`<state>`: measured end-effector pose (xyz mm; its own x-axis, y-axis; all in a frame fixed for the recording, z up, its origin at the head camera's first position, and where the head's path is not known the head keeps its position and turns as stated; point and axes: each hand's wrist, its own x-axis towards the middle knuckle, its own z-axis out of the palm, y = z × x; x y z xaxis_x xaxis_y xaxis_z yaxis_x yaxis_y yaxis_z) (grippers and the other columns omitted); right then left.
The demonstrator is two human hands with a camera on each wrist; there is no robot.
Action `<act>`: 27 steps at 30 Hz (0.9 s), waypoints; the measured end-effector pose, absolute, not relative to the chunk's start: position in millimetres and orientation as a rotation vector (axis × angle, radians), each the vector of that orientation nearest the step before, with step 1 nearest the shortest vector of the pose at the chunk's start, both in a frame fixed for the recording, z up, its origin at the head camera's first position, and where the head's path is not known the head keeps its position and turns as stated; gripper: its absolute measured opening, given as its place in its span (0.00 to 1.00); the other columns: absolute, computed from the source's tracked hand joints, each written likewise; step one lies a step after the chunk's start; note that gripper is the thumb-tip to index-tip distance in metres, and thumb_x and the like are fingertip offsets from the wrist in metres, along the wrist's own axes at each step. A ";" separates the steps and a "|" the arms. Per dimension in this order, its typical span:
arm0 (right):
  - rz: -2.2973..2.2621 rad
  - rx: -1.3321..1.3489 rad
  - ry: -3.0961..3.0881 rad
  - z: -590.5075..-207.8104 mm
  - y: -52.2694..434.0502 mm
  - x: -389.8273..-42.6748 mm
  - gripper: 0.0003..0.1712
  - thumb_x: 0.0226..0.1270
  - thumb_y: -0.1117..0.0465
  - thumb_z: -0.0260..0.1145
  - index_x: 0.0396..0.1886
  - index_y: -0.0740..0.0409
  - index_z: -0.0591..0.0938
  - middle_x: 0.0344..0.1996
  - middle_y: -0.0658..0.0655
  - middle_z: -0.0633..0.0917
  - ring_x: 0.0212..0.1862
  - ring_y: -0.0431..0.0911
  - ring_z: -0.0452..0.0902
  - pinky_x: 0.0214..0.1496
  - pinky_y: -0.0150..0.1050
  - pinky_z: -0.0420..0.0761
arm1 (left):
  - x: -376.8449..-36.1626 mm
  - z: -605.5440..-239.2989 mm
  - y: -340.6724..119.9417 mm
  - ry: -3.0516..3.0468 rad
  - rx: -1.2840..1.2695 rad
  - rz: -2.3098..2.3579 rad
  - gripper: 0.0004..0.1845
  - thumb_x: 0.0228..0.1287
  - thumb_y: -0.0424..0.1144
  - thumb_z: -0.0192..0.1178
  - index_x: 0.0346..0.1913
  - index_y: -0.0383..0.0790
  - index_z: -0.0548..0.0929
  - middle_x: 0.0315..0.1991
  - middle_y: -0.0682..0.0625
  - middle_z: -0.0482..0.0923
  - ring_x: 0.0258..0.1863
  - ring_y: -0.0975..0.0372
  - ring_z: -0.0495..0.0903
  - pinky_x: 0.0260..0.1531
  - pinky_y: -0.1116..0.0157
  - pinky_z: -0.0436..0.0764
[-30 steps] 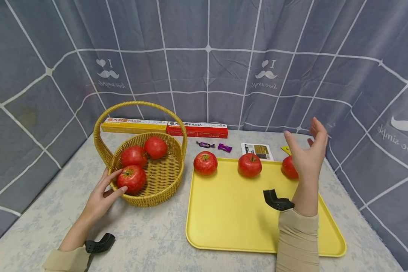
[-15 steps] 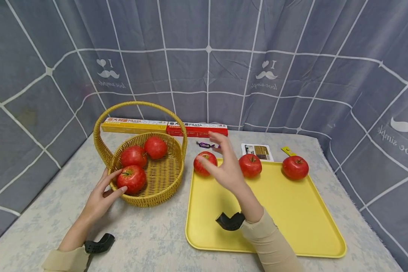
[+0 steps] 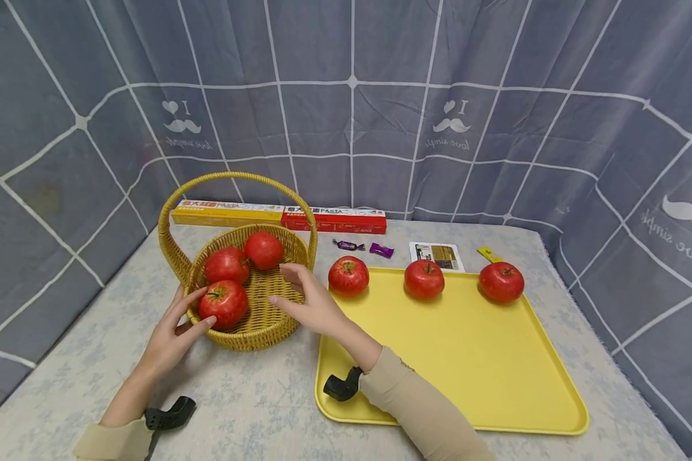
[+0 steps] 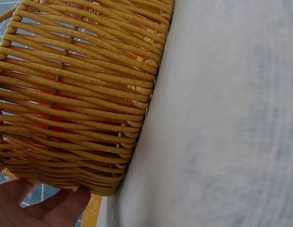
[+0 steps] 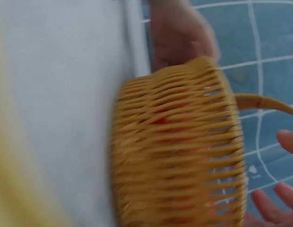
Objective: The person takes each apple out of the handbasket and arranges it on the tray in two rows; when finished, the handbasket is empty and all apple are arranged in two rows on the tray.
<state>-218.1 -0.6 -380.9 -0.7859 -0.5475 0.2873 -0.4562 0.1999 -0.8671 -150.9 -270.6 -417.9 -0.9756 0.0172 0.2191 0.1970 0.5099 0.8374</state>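
A woven yellow basket (image 3: 254,336) with an arched handle stands on the left of the table. Inside it lie a front apple (image 3: 223,305), a middle apple (image 3: 227,266) and a back apple (image 3: 265,250), all red. My left hand (image 3: 170,336) grips the basket's left rim, thumb over the edge close to the front apple. Its other fingers (image 4: 66,208) lie along the outer wall in the left wrist view. My right hand (image 3: 311,301) hovers at the basket's right rim, thumb and fingers spread and nothing between them. Its fingers (image 5: 274,205) show beyond the rim in the right wrist view.
A yellow tray (image 3: 450,358) holds a left apple (image 3: 348,276), a centre apple (image 3: 424,280) and a right apple (image 3: 501,282) along its far edge. Behind are pasta boxes (image 3: 334,220), purple candies (image 3: 381,250), a white packet (image 3: 436,257) and a yellow packet (image 3: 489,254).
My right hand has swept left from above the tray's right apple, across the tray, to the basket's right rim. My left hand and the apples have stayed in place.
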 end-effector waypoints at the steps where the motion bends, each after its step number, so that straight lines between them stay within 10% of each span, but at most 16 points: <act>1: -1.691 -0.967 2.341 -380.3 -4.3 -220.8 0.34 0.64 0.57 0.65 0.66 0.56 0.63 0.60 0.56 0.71 0.63 0.45 0.66 0.64 0.35 0.65 | -150.7 -417.8 -270.8 -2.567 -0.181 -1.457 0.31 0.67 0.41 0.57 0.70 0.40 0.61 0.74 0.43 0.31 0.71 0.45 0.38 0.43 0.87 0.61; 27: -1.044 -0.914 2.285 -382.8 -75.3 -253.5 0.42 0.50 0.47 0.74 0.65 0.43 0.66 0.59 0.50 0.64 0.59 0.42 0.63 0.58 0.38 0.69 | -150.9 -416.1 -270.4 -2.560 -0.159 -1.474 0.36 0.65 0.39 0.59 0.72 0.39 0.56 0.74 0.39 0.31 0.68 0.37 0.49 0.42 0.88 0.63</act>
